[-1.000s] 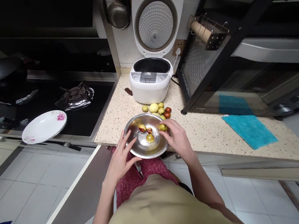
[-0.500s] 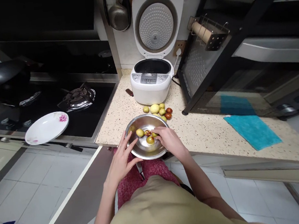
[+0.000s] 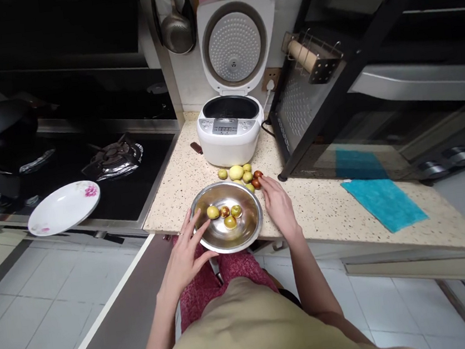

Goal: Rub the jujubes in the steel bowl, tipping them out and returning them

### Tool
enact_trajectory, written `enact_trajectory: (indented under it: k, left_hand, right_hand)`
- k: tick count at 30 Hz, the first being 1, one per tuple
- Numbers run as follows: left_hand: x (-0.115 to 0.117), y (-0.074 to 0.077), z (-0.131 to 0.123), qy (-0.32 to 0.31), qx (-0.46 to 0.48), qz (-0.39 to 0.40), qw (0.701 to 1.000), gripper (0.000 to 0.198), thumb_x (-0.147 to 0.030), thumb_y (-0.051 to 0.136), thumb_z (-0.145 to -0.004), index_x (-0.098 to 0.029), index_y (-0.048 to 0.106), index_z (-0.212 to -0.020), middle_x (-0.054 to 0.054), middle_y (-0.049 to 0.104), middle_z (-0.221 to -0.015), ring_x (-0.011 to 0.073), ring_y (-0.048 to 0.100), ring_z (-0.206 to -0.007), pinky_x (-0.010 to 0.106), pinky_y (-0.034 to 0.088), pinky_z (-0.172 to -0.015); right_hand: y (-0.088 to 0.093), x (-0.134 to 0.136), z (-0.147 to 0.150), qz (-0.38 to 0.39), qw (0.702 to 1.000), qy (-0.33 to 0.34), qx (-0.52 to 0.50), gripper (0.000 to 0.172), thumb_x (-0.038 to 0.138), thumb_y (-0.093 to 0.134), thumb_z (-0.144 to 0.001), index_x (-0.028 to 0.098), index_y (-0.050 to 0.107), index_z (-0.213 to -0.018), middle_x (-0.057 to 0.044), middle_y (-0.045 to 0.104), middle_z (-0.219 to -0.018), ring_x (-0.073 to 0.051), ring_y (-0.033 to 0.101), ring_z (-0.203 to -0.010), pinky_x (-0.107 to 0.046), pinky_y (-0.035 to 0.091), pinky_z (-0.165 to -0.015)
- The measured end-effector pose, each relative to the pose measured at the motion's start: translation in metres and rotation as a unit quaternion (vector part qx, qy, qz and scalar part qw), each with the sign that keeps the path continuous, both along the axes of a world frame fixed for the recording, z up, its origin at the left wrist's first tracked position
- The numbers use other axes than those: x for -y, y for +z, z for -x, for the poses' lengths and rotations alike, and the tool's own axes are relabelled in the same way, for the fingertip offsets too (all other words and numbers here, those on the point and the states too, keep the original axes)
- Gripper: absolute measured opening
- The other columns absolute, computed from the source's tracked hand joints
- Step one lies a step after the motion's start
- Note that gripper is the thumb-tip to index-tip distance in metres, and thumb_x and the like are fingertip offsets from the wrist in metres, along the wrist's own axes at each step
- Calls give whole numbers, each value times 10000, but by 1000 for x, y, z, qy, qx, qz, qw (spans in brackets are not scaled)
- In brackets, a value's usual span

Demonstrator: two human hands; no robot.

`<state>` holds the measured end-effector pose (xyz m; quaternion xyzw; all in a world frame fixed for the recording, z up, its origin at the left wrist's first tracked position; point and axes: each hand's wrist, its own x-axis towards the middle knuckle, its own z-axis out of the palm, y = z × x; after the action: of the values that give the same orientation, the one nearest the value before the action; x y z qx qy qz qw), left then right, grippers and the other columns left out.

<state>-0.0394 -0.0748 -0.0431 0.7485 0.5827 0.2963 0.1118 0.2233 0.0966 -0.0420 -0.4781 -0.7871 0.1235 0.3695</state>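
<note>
While the left hand [image 3: 184, 255] lies along the left rim of the bowl [image 3: 249, 230], its fingers spread well apart and its thumb at the near edge, the right hand [image 3: 279, 207] reaches to the brown fruit [image 3: 256, 183] just right of the middle of the frame. The right fingers point to the upper left, lying close to one another; their tips meet the lower brown fruit, but whether they are clamped on it cannot be told.

The bowl sits at the lower middle, by the front edge of the counter [image 3: 324, 211], its mouth facing up. Being round, it has no clear long axis, though it looks wider from left to right. Four pieces of fruit lie in it: a yellow piece [image 3: 213, 212] at the left, a brown-patched piece [image 3: 224, 212] beside it, a greenish piece [image 3: 236, 211] at the right, and another piece [image 3: 230, 223] nearest the person.

Both brown pieces on the counter look longer across the frame than up and down it, one behind the other. A cluster of green fruit [image 3: 236, 172] lies to their left, between the bowl and the cooker [image 3: 229, 145]. The cooker's lid [image 3: 238, 45] stands raised at the upper middle. A blue cloth [image 3: 387, 201] lies at the right, its length slanting toward the lower right; a plate [image 3: 64, 210] rests at the left, on the stove's [image 3: 154, 169] front edge.
</note>
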Motion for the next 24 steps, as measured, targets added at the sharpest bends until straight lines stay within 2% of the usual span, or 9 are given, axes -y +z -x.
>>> enact_trajectory:
  k: [4, 6, 8, 10, 15, 20, 24]
  left_hand:
    - [0, -2, 1, 0, -3, -4, 1000, 702, -508, 576, -1016, -410, 263, -1636, 67, 249, -1736, 370, 151, -1618, 667, 340, -1226]
    - [0, -2, 1, 2, -3, -4, 1000, 706, -510, 585, -1011, -407, 271, -1635, 65, 254, -1735, 368, 153, -1617, 663, 349, -1222]
    - [0, -2, 1, 4, -3, -1, 1000, 708, -510, 589, -1009, -403, 275, -1634, 64, 254, -1736, 362, 150, -1619, 655, 351, -1224]
    - [0, -1, 1, 4, -2, 2, 1000, 703, -506, 584, -1012, -404, 274, -1634, 61, 251, -1737, 355, 144, -1622, 649, 348, -1229]
    - [0, 1, -1, 6, 0, 3, 1000, 690, -507, 574, -1019, -412, 275, -1633, 60, 255, -1736, 360, 145, -1620, 649, 359, -1222]
    - [0, 1, -1, 5, 0, 6, 1000, 693, -508, 578, -1017, -405, 279, -1634, 65, 252, -1737, 360, 138, -1621, 634, 364, -1226]
    - [0, 0, -1, 3, 0, 1, 1000, 704, -509, 582, -1013, -409, 268, -1634, 64, 247, -1737, 355, 133, -1624, 643, 353, -1229]
  right_hand:
    - [-11, -2, -4, 8, 998, 44, 36, 554, 99, 352, -970, 147, 556, -1483, -151, 528, -1567, -261, 453, -1485, -534, 401, -1220]
    - [-11, 1, -5, 8, 999, 33, 35, 495, 115, 357, -978, 131, 612, -1402, -172, 599, -1479, -279, 515, -1416, -521, 435, -1182]
    - [-8, 5, -5, 9, 1000, -5, 20, 413, 147, 371, -995, 148, 668, -1282, -172, 688, -1305, -293, 603, -1271, -507, 491, -1101]
    - [-5, 7, -7, 10, 999, -31, 7, 355, 185, 401, -1009, 164, 673, -1236, -160, 709, -1208, -299, 631, -1173, -490, 520, -1034]
    - [-5, 11, -9, 35, 999, 0, 33, 373, 184, 450, -991, 206, 622, -1321, -135, 678, -1268, -294, 629, -1148, -450, 538, -953]
    - [-10, 13, -13, 37, 998, -30, 48, 240, 212, 485, -976, 207, 637, -1162, -119, 694, -1082, -301, 634, -1016, -408, 529, -837]
    - [-5, 18, -16, 23, 998, -45, 22, 163, 256, 513, -981, 218, 627, -1091, -108, 690, -1036, -298, 632, -988, -404, 522, -835]
